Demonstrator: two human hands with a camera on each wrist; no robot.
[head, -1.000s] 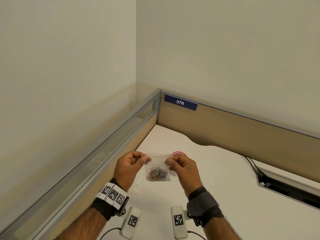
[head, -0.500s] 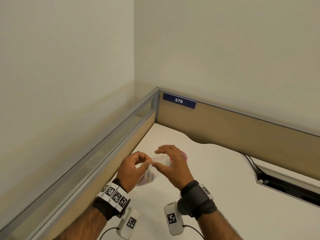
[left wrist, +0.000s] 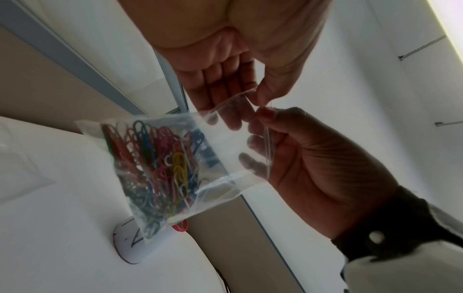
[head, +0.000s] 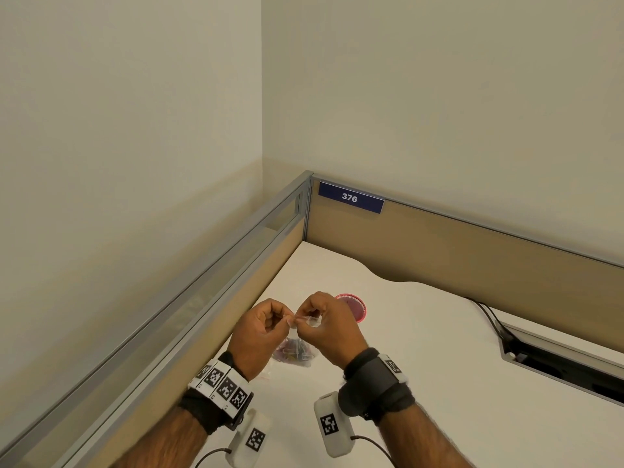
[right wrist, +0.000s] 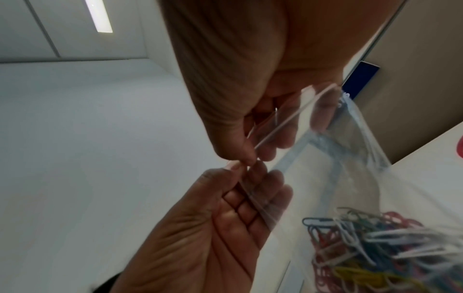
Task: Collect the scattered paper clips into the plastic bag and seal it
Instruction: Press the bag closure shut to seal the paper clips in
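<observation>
A small clear plastic bag (head: 293,353) hangs above the white desk (head: 422,383) between my hands, with several coloured paper clips (left wrist: 155,162) bunched in its bottom. My left hand (head: 287,319) pinches the bag's top edge at one end. My right hand (head: 301,320) pinches the same edge right beside it, thumb and forefinger on the zip strip (right wrist: 280,121). In the left wrist view the left hand (left wrist: 253,99) and right hand (left wrist: 263,117) meet at the bag (left wrist: 220,142). The rest of the mouth runs past my right fingers; I cannot tell whether it is closed.
A round red-rimmed lid (head: 353,307) lies on the desk just behind my right hand. Another clear bag (head: 266,373) lies flat under my left wrist. Beige partition walls (head: 439,251) close the left and far sides. A cable slot (head: 557,363) with cables (head: 486,312) sits at right.
A second ago my hands held the bag's two top corners apart. The right hand let go, moved left, and now pinches the top edge next to the left fingers.
</observation>
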